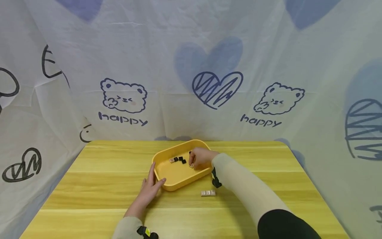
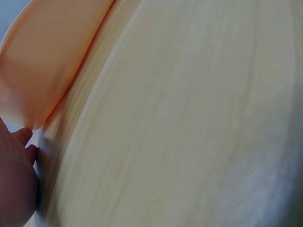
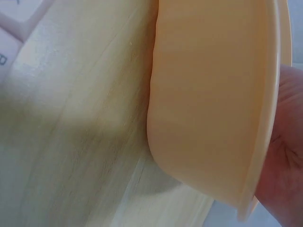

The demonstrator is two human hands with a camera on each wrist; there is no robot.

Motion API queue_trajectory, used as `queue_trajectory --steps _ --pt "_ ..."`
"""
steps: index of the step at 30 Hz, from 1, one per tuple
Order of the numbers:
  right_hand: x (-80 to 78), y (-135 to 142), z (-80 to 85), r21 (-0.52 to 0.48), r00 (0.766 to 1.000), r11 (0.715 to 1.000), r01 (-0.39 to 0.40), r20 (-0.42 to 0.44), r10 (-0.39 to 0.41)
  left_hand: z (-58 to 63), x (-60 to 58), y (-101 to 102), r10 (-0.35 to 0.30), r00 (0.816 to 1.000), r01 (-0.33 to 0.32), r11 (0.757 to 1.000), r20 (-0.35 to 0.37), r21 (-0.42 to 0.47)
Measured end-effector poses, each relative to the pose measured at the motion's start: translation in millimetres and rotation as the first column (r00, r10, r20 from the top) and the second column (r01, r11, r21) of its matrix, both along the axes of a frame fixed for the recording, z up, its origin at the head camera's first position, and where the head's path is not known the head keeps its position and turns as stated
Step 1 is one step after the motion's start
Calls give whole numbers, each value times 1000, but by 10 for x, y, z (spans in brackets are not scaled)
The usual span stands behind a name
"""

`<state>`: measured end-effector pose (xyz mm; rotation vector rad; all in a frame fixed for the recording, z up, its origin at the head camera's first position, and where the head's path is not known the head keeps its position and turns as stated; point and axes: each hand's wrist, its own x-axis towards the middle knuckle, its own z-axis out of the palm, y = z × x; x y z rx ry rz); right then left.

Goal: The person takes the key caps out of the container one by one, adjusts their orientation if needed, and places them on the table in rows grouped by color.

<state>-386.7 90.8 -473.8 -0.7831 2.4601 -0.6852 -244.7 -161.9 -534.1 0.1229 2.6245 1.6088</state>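
A yellow tray (image 1: 179,183) stands on the wooden table. My left hand (image 1: 150,186) is at its left front corner, fingers fairly straight along the outer wall and thumb at the rim. In the left wrist view, fingertips meet the tray's corner. My right hand (image 1: 201,157) reaches over the rim into the tray's right part, fingers curled down and pinching a pale keycap (image 1: 191,165). In the right wrist view, the tray wall (image 3: 208,104) hides its fingers. Left of it in the tray lie several black keycaps (image 1: 180,158) and a pale keycap (image 1: 171,160).
In front of the tray, a short row of pale keycaps (image 1: 208,193) lies on the wooden table (image 1: 104,192), beneath the right forearm's inner side. A white cloth (image 1: 167,109) with drawn bears and hearts hangs behind the table's far edge.
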Motion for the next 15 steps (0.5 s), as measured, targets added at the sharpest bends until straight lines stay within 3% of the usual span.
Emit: queue_trajectory --steps 3,10,15 --pt "31 46 33 2 1000 1000 0 -7 0 6 4 9 3 1000 -3 1000 20 5" --pt "60 169 127 -9 999 1000 -6 -38 6 -11 -11 10 -10 1000 10 1000 -11 1" --pt "112 236 218 -13 997 1000 -13 -70 12 -18 -9 8 -1 1000 1 1000 20 2"
